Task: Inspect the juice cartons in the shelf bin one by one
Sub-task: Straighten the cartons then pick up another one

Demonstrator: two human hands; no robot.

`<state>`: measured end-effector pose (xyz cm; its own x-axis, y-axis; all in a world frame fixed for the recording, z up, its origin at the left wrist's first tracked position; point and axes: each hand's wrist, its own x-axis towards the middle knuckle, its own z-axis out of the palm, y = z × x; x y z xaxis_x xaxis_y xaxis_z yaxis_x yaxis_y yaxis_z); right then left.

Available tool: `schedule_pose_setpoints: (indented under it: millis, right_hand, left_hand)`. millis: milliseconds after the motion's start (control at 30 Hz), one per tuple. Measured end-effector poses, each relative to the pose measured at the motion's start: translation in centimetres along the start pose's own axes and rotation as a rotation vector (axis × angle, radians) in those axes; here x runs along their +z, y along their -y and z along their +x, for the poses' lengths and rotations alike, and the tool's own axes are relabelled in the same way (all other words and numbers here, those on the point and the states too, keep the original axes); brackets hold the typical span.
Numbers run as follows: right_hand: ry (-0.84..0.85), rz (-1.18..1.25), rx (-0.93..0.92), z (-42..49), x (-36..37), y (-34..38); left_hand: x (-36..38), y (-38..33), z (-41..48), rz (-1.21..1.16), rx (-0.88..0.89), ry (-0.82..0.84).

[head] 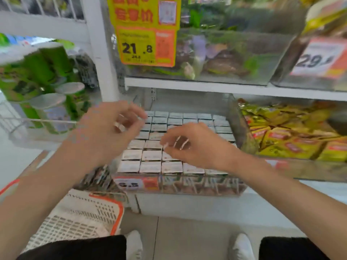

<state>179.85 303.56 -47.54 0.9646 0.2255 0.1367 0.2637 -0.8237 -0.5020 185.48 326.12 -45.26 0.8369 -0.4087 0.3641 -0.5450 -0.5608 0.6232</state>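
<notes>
Bin (187,186): clear-walled, set on the shelf.
Cartons (150,167): packed in rows inside the bin, tops up; long axes judged vertical.
Left hand (110,130): over the bin's left edge; grip loosely curled, nothing held.
Right hand (191,145): over the bin's middle; grip loosely curled, nothing seen held.
Next: cartons lie just below the right fingertips; this hand is judged nearer.

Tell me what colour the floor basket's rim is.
The rim is orange, around a white slotted basket; the head view shows it.
</notes>
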Motion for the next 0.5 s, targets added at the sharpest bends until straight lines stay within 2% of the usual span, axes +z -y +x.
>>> schedule_pose_setpoints:
  millis: [167, 267, 500]
  right_hand:
    - [0.103, -0.235, 0.146, -1.6, -2.3, -5.3]
    - [0.155, -0.264, 0.162, -2.4, -2.6, -6.8]
    - [0.053, -0.435, 0.208, -2.8, -3.6, -9.0]
  left_hand:
    - [8.6, -2.5, 3.3, 0.080, -0.005, 0.306]
    - [11.6, -2.2, 5.9, 0.125, 0.019, 0.333]
    - [17.5, -1.5, 9.9, 0.135, 0.113, 0.348]
